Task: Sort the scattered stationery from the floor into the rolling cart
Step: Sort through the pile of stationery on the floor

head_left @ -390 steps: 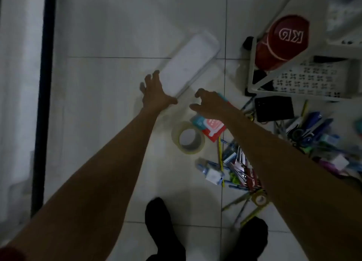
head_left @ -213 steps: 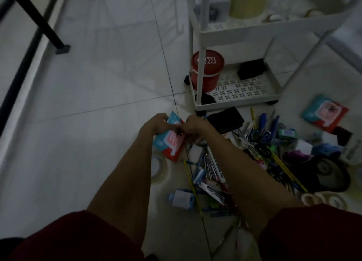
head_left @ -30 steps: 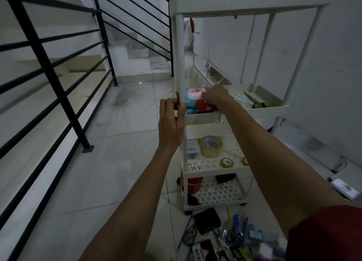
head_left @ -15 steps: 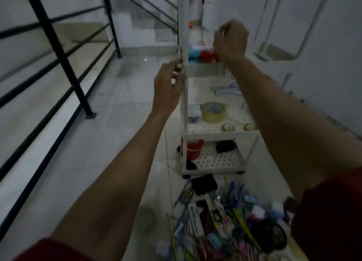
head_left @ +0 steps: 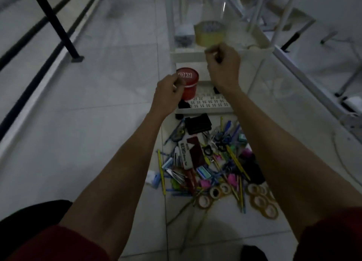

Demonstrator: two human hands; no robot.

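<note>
Stationery heap point(head_left: 211, 162) on pale tiled floor point(head_left: 98, 114), just before rolling cart point(head_left: 203, 110).

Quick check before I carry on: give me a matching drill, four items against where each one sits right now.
Things
1. red tub
2. big tape roll
3. black case
4. cluster of small tape rolls

Places
A. on the floor, just in front of the cart
B. on the cart's bottom shelf
C. on the floor, farthest from the cart
D. on the cart shelf above the bottom one

Pairs: 1-B, 2-D, 3-A, 4-C
</note>
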